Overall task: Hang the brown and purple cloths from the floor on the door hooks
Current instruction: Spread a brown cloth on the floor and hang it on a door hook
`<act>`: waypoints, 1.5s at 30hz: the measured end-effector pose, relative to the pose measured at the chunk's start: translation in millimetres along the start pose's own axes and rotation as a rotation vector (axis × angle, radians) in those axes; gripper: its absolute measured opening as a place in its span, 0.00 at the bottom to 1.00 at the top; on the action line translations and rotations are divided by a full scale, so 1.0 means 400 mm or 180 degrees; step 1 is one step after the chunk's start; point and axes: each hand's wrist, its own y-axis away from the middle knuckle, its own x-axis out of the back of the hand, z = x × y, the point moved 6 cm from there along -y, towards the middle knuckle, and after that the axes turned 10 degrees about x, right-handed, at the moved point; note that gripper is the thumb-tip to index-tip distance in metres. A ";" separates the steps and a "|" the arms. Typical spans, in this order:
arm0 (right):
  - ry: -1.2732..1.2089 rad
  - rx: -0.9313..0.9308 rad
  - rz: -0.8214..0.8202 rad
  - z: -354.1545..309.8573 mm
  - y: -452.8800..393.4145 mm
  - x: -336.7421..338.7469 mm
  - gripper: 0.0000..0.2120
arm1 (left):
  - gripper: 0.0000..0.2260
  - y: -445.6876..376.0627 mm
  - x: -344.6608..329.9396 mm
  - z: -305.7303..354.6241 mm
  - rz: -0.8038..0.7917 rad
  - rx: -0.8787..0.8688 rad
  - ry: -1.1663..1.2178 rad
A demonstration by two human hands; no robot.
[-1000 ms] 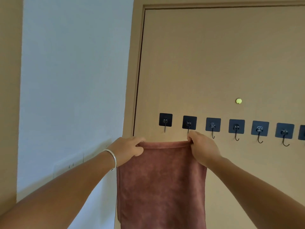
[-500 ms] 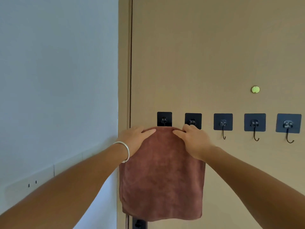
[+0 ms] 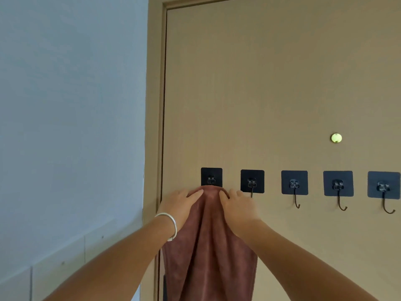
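Head view: the brown cloth (image 3: 208,246) is bunched at its top edge right under the first hook (image 3: 211,178), the leftmost of the row on the door (image 3: 271,83), and hangs straight down toward six o'clock in long folds. The left hand (image 3: 180,205) lies on the cloth at about nine o'clock of the bunch, fingers fairly straight and pressing rather than clenched; the right hand (image 3: 237,206) mirrors it at three o'clock, fingers laid on the fabric, its grip released too. The hook's curved tip is hidden by the cloth, so whether the fabric is truly caught cannot be told.

To finish well, I judge both hands should ease weight onto the hook gradually and let go only once the cloth holds. The second hook (image 3: 252,182), just beside the right hand, stays free. The purple cloth is out of view.
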 end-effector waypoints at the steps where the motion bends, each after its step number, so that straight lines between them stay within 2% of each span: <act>1: 0.0008 0.0005 -0.0035 -0.005 0.005 -0.016 0.23 | 0.23 0.006 -0.017 -0.004 0.0008 0.0011 -0.0001; 4: -0.0040 0.0066 -0.0140 -0.033 0.028 -0.067 0.28 | 0.24 0.044 -0.072 -0.019 -0.0130 -0.0020 0.0168; 8: -0.0409 -0.0069 -0.0195 -0.076 0.044 -0.116 0.32 | 0.10 0.109 -0.143 -0.014 -0.0718 0.0194 0.0772; 10: -0.0622 -0.0168 -0.0181 -0.086 0.046 -0.131 0.33 | 0.26 0.134 -0.156 0.010 -0.0808 0.0090 0.0965; 12: -0.0677 -0.0211 -0.0098 -0.085 0.048 -0.132 0.35 | 0.27 0.141 -0.159 0.021 -0.0970 0.0130 0.1225; 16: -0.0264 -0.0105 0.0088 -0.078 0.062 -0.110 0.26 | 0.13 0.131 -0.148 -0.002 -0.1017 0.0115 0.0730; 18: -0.0180 -0.0032 -0.0049 -0.089 0.069 -0.110 0.22 | 0.10 0.131 -0.148 -0.017 -0.0852 0.0082 0.0299; 20: -0.0449 0.0042 -0.0279 -0.109 0.081 -0.131 0.25 | 0.10 0.142 -0.154 -0.016 -0.0925 0.0174 0.0097; 22: -0.1156 0.0070 -0.0513 -0.129 0.092 -0.157 0.33 | 0.13 0.162 -0.182 -0.009 -0.1492 0.0559 0.0627; 24: -0.1866 0.0073 -0.0666 -0.135 0.105 -0.162 0.36 | 0.19 0.184 -0.204 0.001 -0.1909 0.0838 0.1140; 25: -0.2013 0.0095 -0.0734 -0.132 0.114 -0.160 0.36 | 0.20 0.189 -0.208 0.002 -0.1991 0.0883 0.1197; 27: -0.1882 0.0188 -0.0821 -0.121 0.136 -0.149 0.35 | 0.16 0.188 -0.196 -0.002 -0.2029 0.0813 0.1109; 30: -0.1548 0.0181 -0.0786 -0.081 0.163 -0.122 0.31 | 0.08 0.141 -0.135 -0.003 -0.1774 0.0487 0.0445; 33: -0.1347 -0.0009 -0.0683 -0.027 0.180 -0.074 0.29 | 0.14 0.076 -0.031 0.033 -0.1033 0.0214 0.0033; 35: -0.1272 -0.0148 -0.0581 0.005 0.193 -0.035 0.31 | 0.18 0.054 0.040 0.080 -0.0393 -0.0035 0.0162; 37: -0.1188 -0.0249 -0.0414 0.037 0.209 0.009 0.31 | 0.21 0.053 0.085 0.138 -0.0057 -0.0443 0.0338; 40: -0.0862 -0.0429 -0.0189 0.093 0.242 0.083 0.28 | 0.22 0.073 0.100 0.222 0.0159 -0.1086 0.0286; 45: -0.0167 -0.0936 -0.0242 0.194 0.376 0.166 0.25 | 0.26 0.111 0.078 0.354 0.0075 -0.1551 0.0295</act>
